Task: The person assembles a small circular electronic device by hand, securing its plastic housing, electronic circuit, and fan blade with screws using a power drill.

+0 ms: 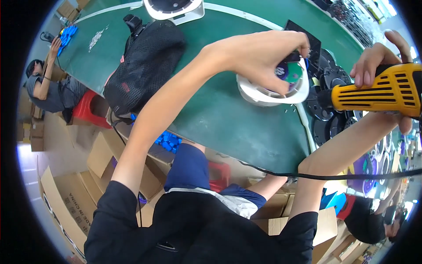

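My left hand (266,55) curls over a round white plastic housing (263,97) on the green table. Its fingers and thumb close round a dark part inside, mostly hidden by the hand. Beside the thumb show a purple piece (281,70) and a green piece (294,72). To the right, my right hand (372,62) grips a yellow and black power tool (373,96), which hides part of the palm. The tool's black nose points left toward the housing and stays apart from it.
Several black round parts (335,79) crowd the table on the right. A black mesh backpack (147,66) lies on the left, and another white housing (176,11) stands at the far edge. A black cord (343,177) crosses my right arm. Open cardboard boxes (70,193) stand below; co-workers sit both sides.
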The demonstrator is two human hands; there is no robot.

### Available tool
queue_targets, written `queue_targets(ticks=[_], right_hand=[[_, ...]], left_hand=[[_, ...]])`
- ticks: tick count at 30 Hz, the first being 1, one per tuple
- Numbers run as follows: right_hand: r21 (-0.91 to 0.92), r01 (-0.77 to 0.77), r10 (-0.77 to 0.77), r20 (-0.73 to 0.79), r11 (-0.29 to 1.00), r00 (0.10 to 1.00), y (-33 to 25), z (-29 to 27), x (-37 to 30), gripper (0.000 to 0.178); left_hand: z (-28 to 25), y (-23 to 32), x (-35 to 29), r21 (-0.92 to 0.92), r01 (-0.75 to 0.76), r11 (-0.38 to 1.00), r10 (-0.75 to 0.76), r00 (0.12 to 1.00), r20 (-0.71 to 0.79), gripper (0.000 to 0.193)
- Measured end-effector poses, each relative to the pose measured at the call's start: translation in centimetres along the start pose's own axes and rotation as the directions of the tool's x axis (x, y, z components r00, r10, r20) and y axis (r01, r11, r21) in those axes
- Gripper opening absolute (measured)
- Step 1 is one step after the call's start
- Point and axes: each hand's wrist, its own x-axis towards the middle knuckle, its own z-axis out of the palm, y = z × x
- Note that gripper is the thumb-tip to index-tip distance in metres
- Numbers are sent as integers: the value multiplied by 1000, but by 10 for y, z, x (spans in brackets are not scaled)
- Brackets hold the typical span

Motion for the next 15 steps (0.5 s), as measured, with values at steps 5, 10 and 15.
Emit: queue_targets(ticks=[5,10,15], right_hand=[[165,-53,61,-46,985,997,-29,22,-8,108],[240,-196,216,-60,951,975,-34,41,-8,76],[289,-455,533,-576,842,620,12,98,-15,36]], left_hand=[[7,1,-10,58,-19,998,24,996,-85,59],[5,3,-26,147,93,985,-76,990,-119,60],[-9,0,-19,125,107,986,-96,991,-92,64]])
